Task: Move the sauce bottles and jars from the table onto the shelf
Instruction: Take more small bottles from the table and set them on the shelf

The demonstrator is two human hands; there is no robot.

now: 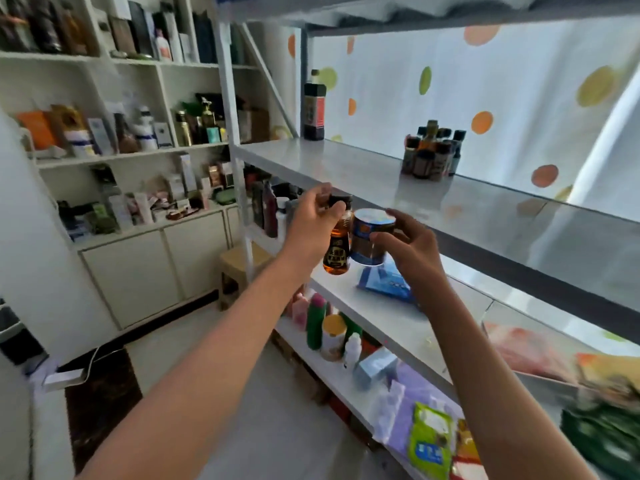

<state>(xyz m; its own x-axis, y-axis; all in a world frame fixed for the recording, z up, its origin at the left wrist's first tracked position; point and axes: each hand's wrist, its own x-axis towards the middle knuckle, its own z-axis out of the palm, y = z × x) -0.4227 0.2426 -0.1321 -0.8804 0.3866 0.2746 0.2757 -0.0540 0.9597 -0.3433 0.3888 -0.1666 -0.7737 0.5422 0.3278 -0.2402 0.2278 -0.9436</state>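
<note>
Grey shelf [381, 174]; dark tall bottle [314, 110]; small-bottle cluster [433, 152]

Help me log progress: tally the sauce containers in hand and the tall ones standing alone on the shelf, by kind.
Amber bottle, in left hand: 1
Blue-labelled jar, in right hand: 1
Tall dark bottle, alone on shelf: 1
Total: 3
</note>
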